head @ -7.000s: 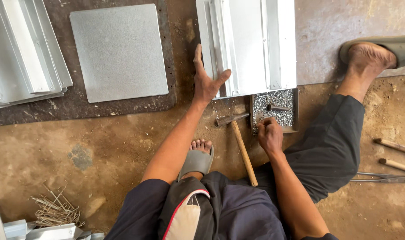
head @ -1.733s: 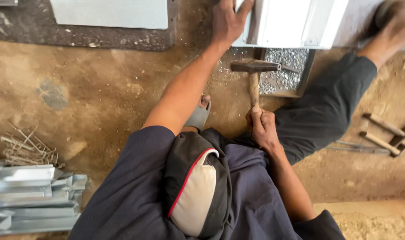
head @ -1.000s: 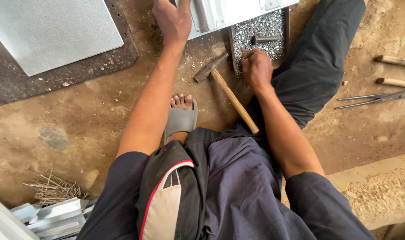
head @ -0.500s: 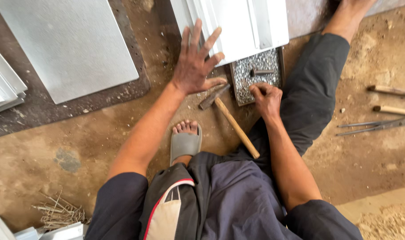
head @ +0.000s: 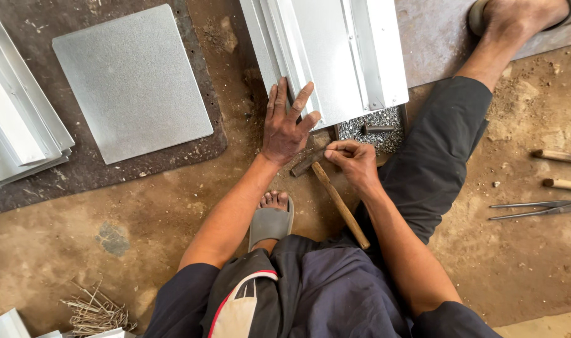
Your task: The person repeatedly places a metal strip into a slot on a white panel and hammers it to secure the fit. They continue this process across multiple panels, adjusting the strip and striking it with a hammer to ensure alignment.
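Note:
My left hand (head: 287,125) lies flat with fingers spread on the near edge of a stack of folded galvanised metal sheets (head: 335,56). My right hand (head: 355,161) sits just right of it, fingertips pinched together against the head of a wooden-handled hammer (head: 339,203) lying on the dirt floor. Whether those fingers hold anything small is not visible. Behind the right hand is a small speckled metal block (head: 385,134) with a short dark punch (head: 376,129) lying on it, partly under the sheets.
A flat metal sheet (head: 132,81) lies on a dark mat (head: 198,147) at left, beside more folded sheets (head: 16,119). A bundle of nails (head: 97,310) is at bottom left. Metal snips (head: 536,209) and two wooden handles (head: 561,170) lie at right. My sandalled foot (head: 270,219) is tucked in.
My left hand has settled onto the sheet stack's near edge. My right hand has shifted from the speckled block to the hammer's head. The camera has moved slightly.

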The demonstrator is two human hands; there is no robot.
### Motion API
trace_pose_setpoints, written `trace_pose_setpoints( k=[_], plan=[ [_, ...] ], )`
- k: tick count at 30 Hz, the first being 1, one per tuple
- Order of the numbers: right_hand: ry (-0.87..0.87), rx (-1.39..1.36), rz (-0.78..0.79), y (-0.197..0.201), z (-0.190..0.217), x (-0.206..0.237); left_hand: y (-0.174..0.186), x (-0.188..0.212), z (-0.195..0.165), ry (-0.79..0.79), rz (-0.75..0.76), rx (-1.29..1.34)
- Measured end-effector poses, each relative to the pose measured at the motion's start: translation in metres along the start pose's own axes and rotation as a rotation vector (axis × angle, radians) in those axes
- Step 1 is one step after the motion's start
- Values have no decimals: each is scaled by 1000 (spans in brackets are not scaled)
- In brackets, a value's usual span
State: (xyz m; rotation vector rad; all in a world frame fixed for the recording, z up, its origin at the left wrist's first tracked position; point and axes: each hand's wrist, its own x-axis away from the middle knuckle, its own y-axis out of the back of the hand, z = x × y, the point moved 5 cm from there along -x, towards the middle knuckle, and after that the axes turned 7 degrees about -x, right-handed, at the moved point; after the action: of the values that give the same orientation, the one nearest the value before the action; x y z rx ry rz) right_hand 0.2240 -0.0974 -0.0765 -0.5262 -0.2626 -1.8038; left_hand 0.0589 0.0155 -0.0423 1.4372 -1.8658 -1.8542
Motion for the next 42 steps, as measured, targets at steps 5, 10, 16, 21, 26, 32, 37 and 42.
trace_pose_setpoints(
  k=[5, 10, 16, 21, 26, 32, 37, 42],
  plan=[
    [382, 261, 11, -31, 37, -15, 48, -42, -8, 35, -11, 170],
    [976, 631, -239, -73, 98, -73, 118, -116, 13, 182, 236, 341],
    [798, 440, -284, -63, 110, -100, 133, -138, 16, 231, 299, 442],
    [375, 789, -103, -19, 36, -3, 86, -71, -8, 72, -15, 185],
    [410, 1021, 322, -11, -26, 85, 16, -4, -8, 80, -17, 108],
    [-287, 455, 463, 46, 73, 142, 4, 8, -5, 84, -50, 129],
    [-207, 274, 292, 15, 124, 126, 17, 5, -14, 92, -20, 143],
    [337, 530, -17, -11, 127, 71, 19, 9, -16, 98, 31, 113]
  ],
)
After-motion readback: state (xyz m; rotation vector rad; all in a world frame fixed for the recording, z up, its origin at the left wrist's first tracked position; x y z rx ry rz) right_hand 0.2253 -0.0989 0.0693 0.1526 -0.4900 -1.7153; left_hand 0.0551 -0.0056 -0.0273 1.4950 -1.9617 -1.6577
